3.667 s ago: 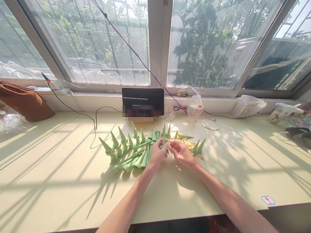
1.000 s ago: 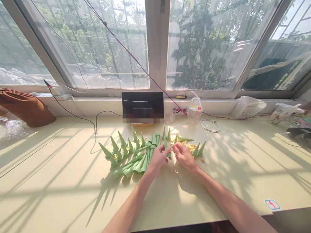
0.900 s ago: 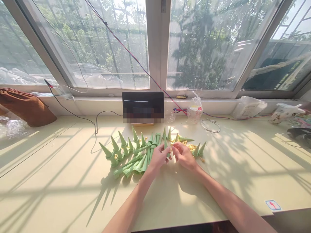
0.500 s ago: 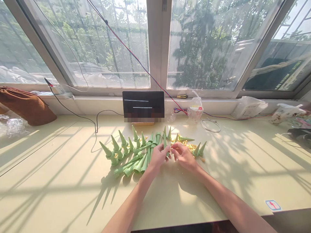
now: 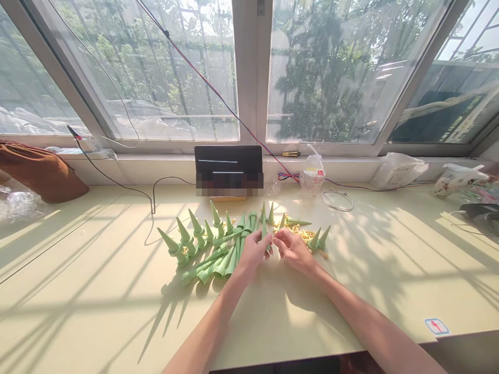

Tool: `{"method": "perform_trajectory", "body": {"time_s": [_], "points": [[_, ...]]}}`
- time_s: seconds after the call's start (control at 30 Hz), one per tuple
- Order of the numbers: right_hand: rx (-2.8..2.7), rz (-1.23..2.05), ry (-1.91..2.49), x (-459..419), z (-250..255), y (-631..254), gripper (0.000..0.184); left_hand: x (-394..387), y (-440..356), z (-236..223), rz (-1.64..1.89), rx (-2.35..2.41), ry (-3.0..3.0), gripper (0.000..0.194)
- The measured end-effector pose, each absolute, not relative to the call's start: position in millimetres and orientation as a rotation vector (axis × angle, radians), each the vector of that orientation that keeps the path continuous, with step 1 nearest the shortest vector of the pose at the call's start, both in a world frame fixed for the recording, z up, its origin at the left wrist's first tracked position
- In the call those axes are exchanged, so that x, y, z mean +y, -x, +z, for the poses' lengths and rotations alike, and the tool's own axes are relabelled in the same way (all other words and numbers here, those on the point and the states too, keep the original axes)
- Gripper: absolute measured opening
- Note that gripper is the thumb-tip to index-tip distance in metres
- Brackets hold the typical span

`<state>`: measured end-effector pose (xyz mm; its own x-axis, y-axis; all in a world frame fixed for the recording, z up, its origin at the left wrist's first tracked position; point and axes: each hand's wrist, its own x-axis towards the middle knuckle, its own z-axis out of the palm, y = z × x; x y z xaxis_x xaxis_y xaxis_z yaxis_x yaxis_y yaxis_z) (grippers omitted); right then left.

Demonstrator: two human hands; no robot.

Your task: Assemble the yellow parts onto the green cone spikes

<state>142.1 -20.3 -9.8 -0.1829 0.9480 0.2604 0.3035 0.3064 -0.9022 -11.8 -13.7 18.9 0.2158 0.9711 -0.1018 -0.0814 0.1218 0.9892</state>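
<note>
My left hand (image 5: 254, 251) is closed around a green plastic spike (image 5: 264, 232), its pointed end up and its lower end mostly behind my fingers. Close on the right, my right hand (image 5: 295, 251) has thumb and fingertips pinched together beside that spike; whatever sits in the pinch is too small to make out. Several loose green spikes (image 5: 212, 258) lie in a pile left of my left hand. Beyond them, a row of green pieces (image 5: 196, 223) stands points up. Small yellow parts (image 5: 304, 234) are heaped behind my right hand, with two upright green spikes (image 5: 323, 239) at their right.
A black tablet (image 5: 229, 169) stands at the back by the window. Cables (image 5: 286, 176), a plastic-wrapped cup (image 5: 313, 174) and clear bags (image 5: 399, 171) line the sill side. A brown pouch (image 5: 42, 171) lies far left. A sticker (image 5: 437, 326) marks the front right edge.
The view has shifted very slightly. Both hands keep nearly the same place and grip, the right fingertips still close beside the spike in the left hand.
</note>
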Motion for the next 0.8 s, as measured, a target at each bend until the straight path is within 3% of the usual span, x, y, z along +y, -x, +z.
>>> {"method": "perform_trajectory", "body": {"time_s": [0.8], "points": [[-1.736, 0.782, 1.206, -21.8, -4.0, -143.3, 0.029, -12.5, 11.5, 12.6, 1.031, 0.988, -1.212, 0.035]]}}
